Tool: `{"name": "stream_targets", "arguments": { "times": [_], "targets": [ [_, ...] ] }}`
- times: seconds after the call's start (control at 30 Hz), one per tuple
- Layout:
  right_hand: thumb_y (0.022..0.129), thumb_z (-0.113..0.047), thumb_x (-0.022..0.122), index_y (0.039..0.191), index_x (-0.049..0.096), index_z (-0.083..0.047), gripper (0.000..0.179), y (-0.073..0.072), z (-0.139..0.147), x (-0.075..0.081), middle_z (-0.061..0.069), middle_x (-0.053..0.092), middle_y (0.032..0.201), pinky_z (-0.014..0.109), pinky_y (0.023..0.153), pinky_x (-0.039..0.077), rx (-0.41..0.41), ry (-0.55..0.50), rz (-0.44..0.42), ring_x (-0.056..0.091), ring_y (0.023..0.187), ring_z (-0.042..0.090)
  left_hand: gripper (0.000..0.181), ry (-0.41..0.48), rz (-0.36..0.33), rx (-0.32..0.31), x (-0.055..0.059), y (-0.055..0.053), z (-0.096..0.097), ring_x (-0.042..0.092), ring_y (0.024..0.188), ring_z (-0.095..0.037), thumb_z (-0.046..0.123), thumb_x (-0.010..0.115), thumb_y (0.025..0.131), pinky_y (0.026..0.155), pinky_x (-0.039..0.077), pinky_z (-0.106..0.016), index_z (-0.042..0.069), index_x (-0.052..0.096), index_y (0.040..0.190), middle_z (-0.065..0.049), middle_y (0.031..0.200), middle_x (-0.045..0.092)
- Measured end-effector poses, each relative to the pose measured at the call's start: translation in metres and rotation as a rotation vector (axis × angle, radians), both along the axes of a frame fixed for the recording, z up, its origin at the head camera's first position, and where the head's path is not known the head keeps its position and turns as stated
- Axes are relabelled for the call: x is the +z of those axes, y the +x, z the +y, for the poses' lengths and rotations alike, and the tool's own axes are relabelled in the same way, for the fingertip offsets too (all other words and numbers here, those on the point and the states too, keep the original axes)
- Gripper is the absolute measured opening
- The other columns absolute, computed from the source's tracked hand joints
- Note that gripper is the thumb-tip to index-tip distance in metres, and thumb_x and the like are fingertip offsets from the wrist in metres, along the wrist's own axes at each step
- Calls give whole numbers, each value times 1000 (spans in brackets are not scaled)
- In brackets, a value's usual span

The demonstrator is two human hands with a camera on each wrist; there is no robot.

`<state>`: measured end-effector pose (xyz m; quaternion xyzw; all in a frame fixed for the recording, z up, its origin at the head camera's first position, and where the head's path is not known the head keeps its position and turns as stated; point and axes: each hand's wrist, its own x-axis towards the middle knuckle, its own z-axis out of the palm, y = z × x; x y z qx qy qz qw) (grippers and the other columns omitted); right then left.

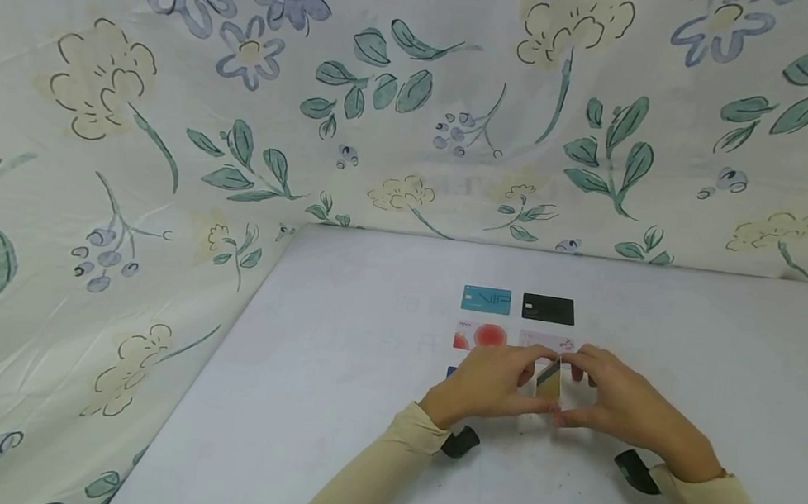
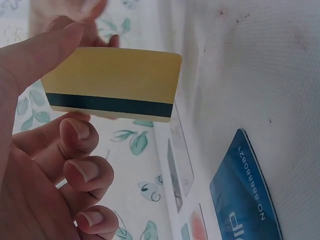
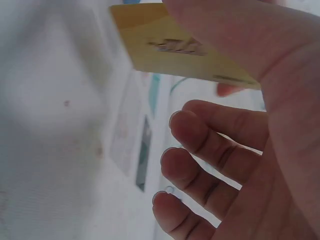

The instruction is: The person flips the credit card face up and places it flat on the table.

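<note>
In the head view a gold bank card (image 1: 549, 385) stands on edge between the two hands. My left hand (image 1: 487, 380) pinches it, thumb at its near edge and index finger at its far edge. From the other side, my right hand (image 1: 615, 395) pinches the same card with thumb and index finger. The left wrist view shows the card's gold back (image 2: 120, 75) with a dark magnetic stripe. Raised lettering marks its face (image 3: 150, 55) in the right wrist view, partly hidden by the thumb. The other fingers of both hands are loosely bent, off the card.
Beyond the hands lie a blue VIP card (image 1: 486, 300), a black card (image 1: 549, 308), a white card with a red circle (image 1: 490, 336) and a pale pink card (image 1: 544, 339). A blue card (image 1: 451, 371) is mostly hidden by the left hand. Floral cloth (image 1: 389, 117) surrounds the white table (image 1: 336, 319).
</note>
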<state>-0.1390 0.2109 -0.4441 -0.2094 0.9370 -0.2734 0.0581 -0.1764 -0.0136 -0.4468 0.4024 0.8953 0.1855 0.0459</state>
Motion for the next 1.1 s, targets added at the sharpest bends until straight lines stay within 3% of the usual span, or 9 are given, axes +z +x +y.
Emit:
{"name": "stream_targets", "arguments": {
  "times": [0.17,0.43,0.63,1.1],
  "targets": [
    [71,-43,93,134,64,-10,76,-3,0,-15,-1,61,102,26,71,46,7,-30,7,52,92,16,61,24,-36,22,2,0,-1,44,64,-2,57,73,90,52,30,-14,25,59,140,8,77,53],
    [71,-47,93,112,65,-14,59,-6,-9,-25,0,63,103,34,77,53,0,-43,24,57,96,17,61,88,-56,4,1,-1,-2,43,62,-2,56,75,89,51,29,-15,23,60,138,7,78,55],
    [74,-41,93,115,65,-13,57,-4,-13,-26,4,66,107,40,79,56,-19,-49,22,61,98,19,60,104,-46,-2,-1,-3,-2,41,62,0,54,77,88,52,28,-13,23,60,137,9,77,53],
    [76,-37,92,123,68,-10,59,-2,-9,-18,0,64,104,35,77,54,-38,15,91,59,96,17,65,170,-175,34,8,-8,-13,44,65,-2,49,77,89,54,33,-16,21,55,143,7,81,54]
  ]
}}
